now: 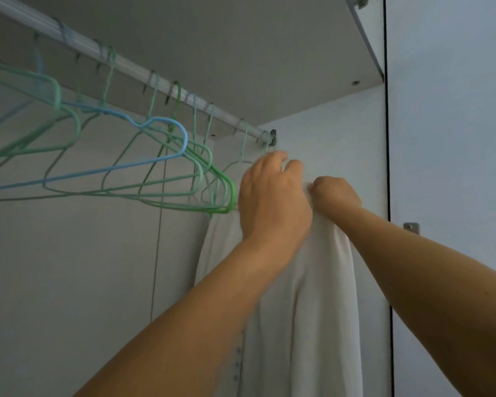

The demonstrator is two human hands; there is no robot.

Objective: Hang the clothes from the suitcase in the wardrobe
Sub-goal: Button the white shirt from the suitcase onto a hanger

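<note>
Both hands, L [272,196] & R [334,196], grip white garment [312,282]; empty hangers [155,161] crowd rail [161,81] leftward.

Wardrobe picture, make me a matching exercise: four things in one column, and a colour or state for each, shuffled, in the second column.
Things
1. blue hanger
2. white garment
3. wardrobe rail
4. right hand

Descriptions
A. curled tight, grips cloth at the top
B. hangs empty among green hangers
C. runs slanting under the shelf, carries hooks
D. hangs down at the rail's right end, under both hands

Pairs: 1-B, 2-D, 3-C, 4-A
</note>
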